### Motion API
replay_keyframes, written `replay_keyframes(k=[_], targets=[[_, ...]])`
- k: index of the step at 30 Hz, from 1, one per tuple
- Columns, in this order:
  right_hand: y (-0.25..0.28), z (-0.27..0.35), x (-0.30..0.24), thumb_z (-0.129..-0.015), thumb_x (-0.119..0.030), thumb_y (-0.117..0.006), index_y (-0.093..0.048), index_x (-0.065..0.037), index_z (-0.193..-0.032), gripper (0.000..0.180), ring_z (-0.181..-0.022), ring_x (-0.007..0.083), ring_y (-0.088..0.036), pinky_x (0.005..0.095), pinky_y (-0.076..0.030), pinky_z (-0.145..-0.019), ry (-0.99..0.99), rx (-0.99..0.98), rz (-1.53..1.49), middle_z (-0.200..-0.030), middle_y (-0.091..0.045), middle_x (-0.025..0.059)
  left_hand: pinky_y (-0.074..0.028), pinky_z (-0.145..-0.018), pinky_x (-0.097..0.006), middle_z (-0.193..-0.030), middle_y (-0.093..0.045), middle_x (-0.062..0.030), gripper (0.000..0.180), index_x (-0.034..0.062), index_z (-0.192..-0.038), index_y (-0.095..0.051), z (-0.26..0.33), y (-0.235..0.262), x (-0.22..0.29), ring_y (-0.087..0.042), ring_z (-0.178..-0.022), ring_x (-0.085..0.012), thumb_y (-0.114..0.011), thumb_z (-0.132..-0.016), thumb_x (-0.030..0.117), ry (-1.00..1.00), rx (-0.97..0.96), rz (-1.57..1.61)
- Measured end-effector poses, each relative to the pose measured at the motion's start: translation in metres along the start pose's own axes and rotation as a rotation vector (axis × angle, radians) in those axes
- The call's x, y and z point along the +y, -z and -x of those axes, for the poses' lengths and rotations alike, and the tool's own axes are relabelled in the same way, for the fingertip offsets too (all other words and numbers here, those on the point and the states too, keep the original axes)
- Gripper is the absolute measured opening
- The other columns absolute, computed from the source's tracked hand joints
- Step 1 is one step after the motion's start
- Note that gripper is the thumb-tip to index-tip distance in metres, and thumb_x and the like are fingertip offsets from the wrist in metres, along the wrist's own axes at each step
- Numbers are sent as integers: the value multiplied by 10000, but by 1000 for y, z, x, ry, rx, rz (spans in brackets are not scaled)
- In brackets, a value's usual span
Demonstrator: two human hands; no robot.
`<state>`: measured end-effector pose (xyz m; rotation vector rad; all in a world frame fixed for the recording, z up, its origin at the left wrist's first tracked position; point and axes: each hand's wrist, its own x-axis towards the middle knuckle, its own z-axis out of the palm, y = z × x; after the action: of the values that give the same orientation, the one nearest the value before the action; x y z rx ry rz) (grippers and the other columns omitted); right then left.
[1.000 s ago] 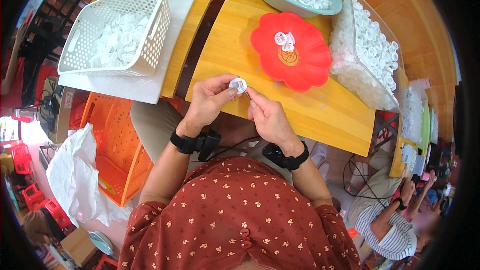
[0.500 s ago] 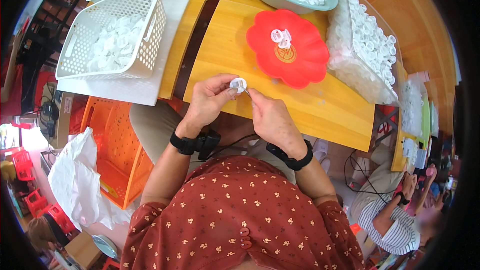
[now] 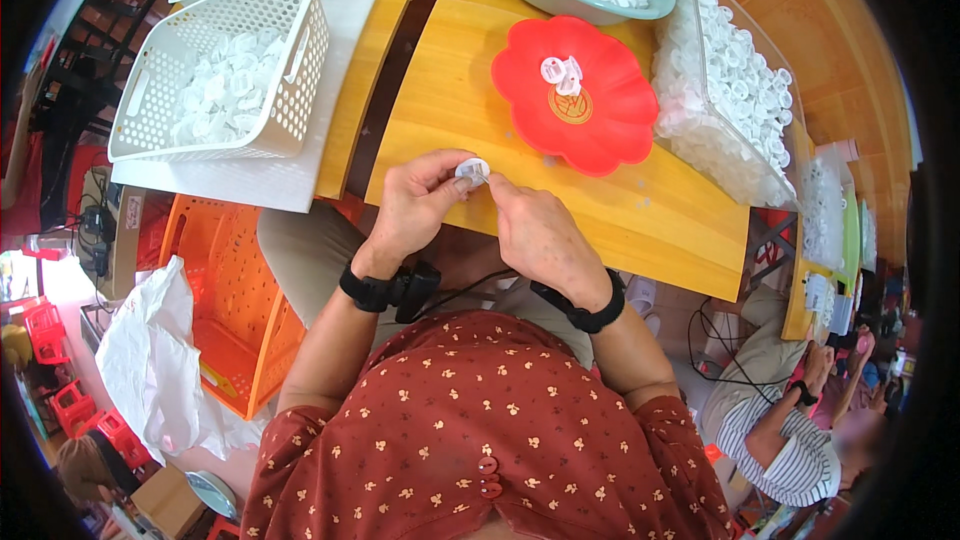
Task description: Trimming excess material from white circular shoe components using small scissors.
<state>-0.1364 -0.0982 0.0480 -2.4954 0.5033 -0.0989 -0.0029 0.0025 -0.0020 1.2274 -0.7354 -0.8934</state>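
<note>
Far left, low: white plastic bag crumpled on the floor, w/ an orange crate just beside it, under the table edge. Above that, a white slotted basket sits on a white board; the basket holds a heap of small clear/white plastic parts.

Center: your left hand is at the near edge of the yellow wooden table. Its thumb and forefinger are pinched shut on a small white round cap, other fingers curled under. The cap is held just above the table edge, btwn both hands. Your right hand is right beside it, fingertips touching the cap from the right; its fingers are bent in close, but whether they actually grip the cap or just press on it, can't tell. Black band on each wrist, cable running from the left one.

Right of the hands: red flower-shaped plate on the table, w/ a few white caps on it. Behind it, a pale teal bowl full of white caps. Further right, a clear bin packed w/ more of the same caps. Far right, low: another person in a striped top, seated beyond the table.
</note>
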Motion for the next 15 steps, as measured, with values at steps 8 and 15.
replay_keyframes(k=[8,15], targets=[[-5,3,0,-787,-24,-464,-499,91,-1000,245,-651,429,-574,487,-456,-596,-27,104,-158,-666,-563,284,-480,-730,-243,-916,-634,-67,229,-50,-1075,-570,-3,-3,-7,-583,-801,-113,-536,-849,-38,-21,56,93],[0,3,-2,-776,-9,-464,-478,61,-840,96,-636,425,-572,490,-452,-587,-43,89,-88,-636,-553,275,-482,-739,-242,-954,-633,-72,237,-47,-1079,-572,-1,-8,-2,-589,-833,-117,-544,-843,-39,-9,85,4]])
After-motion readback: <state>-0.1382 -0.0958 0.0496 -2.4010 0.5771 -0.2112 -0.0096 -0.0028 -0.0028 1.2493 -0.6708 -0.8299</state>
